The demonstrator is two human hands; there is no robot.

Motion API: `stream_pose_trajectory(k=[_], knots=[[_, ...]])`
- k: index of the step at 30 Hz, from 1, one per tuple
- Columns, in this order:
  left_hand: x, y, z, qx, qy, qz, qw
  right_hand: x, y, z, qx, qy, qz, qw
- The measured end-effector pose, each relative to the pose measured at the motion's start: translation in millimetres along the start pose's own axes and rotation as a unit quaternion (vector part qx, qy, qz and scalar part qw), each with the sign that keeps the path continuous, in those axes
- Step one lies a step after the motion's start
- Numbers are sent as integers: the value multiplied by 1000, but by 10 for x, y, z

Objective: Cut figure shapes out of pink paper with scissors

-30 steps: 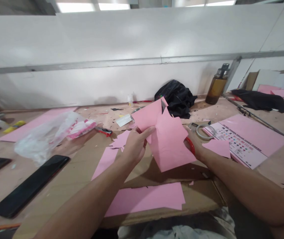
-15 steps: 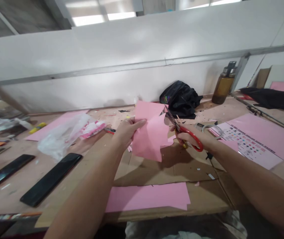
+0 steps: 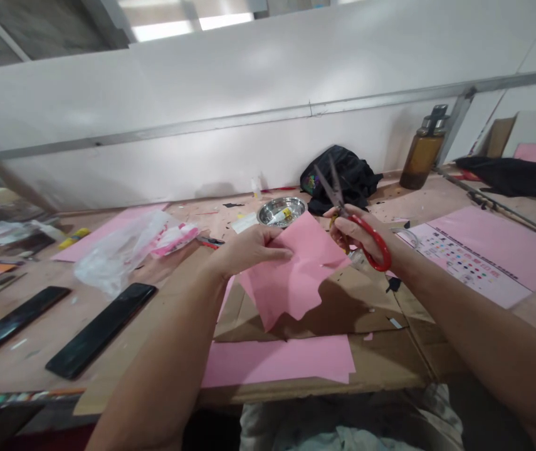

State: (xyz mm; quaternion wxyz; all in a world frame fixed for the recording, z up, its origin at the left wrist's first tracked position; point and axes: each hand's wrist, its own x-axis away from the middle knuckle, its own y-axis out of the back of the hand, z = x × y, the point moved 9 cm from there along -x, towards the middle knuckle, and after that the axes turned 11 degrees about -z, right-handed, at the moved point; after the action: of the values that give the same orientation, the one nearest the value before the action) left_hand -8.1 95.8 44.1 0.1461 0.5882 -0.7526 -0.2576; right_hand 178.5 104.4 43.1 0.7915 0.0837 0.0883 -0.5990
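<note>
Between thumb and fingers, my left hand (image 3: 256, 250) pinches a sheet of pink paper (image 3: 291, 275) with a wavy cut lower edge. The sheet is held tilted above a brown cardboard piece (image 3: 357, 313). My right hand (image 3: 357, 232) grips red-handled scissors (image 3: 375, 250). Their blades are spread and point up and away, apart from the paper. Behind the sheet stands a round metal dish (image 3: 268, 210) with a white and yellow tube (image 3: 279, 217) in it. A pink paper strip (image 3: 277, 363) lies on the cardboard near the front edge.
Two black phones (image 3: 103, 329) and a clear plastic bag (image 3: 115, 254) lie at left. A black cloth bag (image 3: 343, 175) and an amber bottle (image 3: 422, 153) stand at the back. A printed color paper pack (image 3: 498, 250) lies at right. A white wall panel closes the far side.
The pink paper has been turned in my left hand, its cut edge now facing down. The scissors have come away from the paper, blades opened. The metal dish has come into view.
</note>
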Motion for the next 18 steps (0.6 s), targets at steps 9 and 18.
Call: stream_pose_trajectory(k=[9, 18], knots=[[-44, -111, -155, -58, -86, -77, 992, 143, -104, 27, 108, 30, -19, 993], [228, 196, -10, 74, -98, -384, 915, 56, 480, 194, -57, 140, -271, 951]])
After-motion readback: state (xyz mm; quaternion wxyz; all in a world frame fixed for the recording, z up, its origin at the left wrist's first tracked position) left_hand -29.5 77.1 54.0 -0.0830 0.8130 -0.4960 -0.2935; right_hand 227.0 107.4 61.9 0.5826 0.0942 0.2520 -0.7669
